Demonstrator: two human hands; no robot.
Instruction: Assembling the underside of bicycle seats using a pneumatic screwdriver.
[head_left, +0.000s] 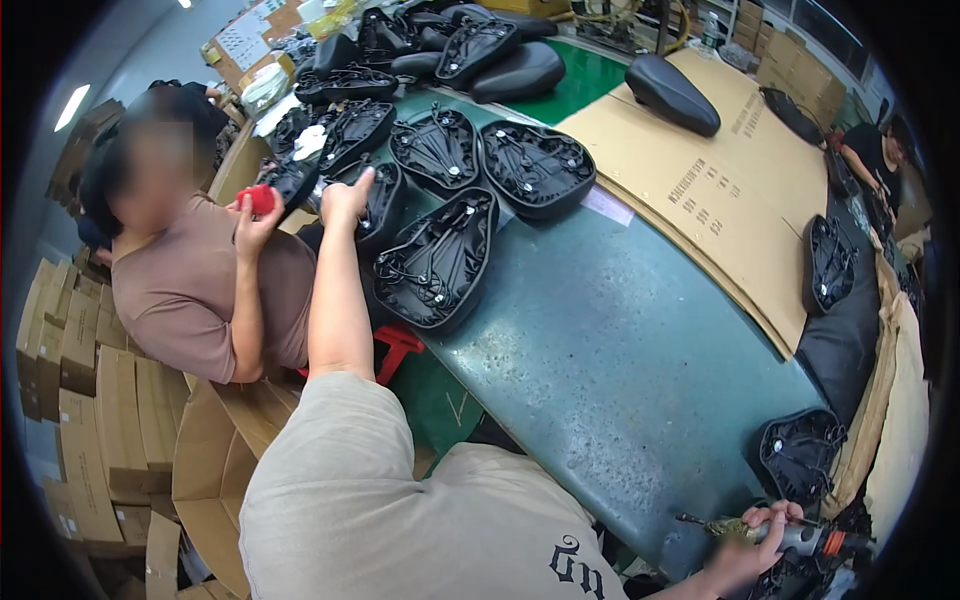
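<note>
My left arm reaches out to the upper left, where my left hand closes at the rim of a black saddle, thumb stretched over its underside. That saddle lies upside down among other upturned saddles; a larger one is just to the right, showing wires and bolts. At the lower right, my right hand wraps round a grey power screwdriver with an orange ring, its bit pointing left. An upturned saddle lies just beyond that hand.
A co-worker in a brown shirt stands at the left, holding a red object. Flat cardboard covers the table's far right, with a padded saddle on it. Another person works at far right. Cartons are stacked at left.
</note>
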